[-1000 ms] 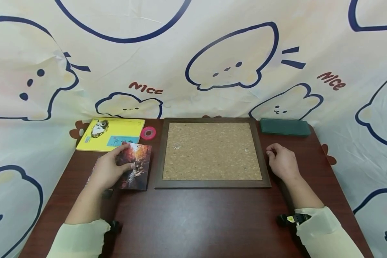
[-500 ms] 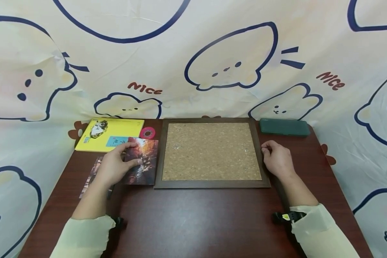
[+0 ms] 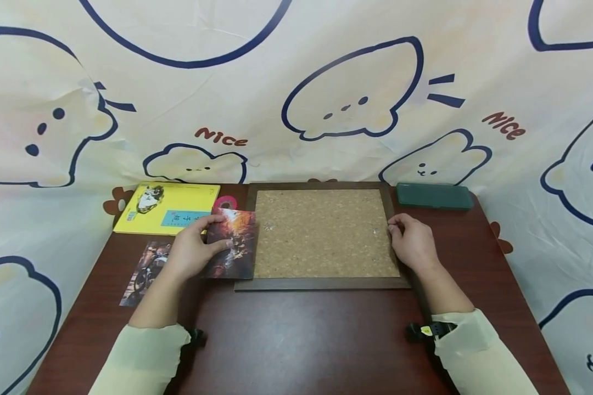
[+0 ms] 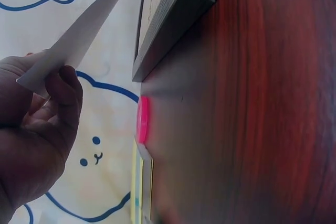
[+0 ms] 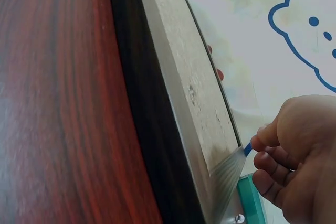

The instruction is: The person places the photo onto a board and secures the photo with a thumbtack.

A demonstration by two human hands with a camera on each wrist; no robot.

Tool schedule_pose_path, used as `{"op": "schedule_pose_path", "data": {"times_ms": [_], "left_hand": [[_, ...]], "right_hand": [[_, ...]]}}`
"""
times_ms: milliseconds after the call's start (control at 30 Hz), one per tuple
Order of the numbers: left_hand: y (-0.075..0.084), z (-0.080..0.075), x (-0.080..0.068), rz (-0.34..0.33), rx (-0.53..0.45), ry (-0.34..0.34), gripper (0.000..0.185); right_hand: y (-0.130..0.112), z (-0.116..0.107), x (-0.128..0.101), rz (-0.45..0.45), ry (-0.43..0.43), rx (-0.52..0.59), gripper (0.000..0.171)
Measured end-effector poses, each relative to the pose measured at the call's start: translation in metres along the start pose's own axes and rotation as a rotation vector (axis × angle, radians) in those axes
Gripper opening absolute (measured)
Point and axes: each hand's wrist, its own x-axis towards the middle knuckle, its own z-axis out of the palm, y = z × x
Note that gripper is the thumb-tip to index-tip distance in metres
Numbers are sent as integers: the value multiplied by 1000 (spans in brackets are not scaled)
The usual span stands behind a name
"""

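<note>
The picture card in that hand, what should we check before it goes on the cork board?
1. Left hand has a firm grip on the picture card: ok, thumb and fingers pinch it.
2. Card lifted off the table: ok, the left wrist view shows it raised.
3. Cork board surface bare where the card would land: ok.
4. Right hand steadies the board's frame: ok, fingers rest at its right edge.
5. Pins ready: cannot tell, none plainly seen.
6. Second photo out of the way: ok, flat at the left.
</note>
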Motion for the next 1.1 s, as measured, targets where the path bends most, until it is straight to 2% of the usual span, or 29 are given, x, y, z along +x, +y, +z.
{"op": "schedule_pose_path", "data": {"times_ms": [733,1100], "left_hand": [[15,35,20,-2,-84,-33,62],[29,51,34,12,-57,-39,61]], "right_hand": [[-27,23,12,-67,-11,75,10],[-40,31,16,-61,-35,99,11]]}}
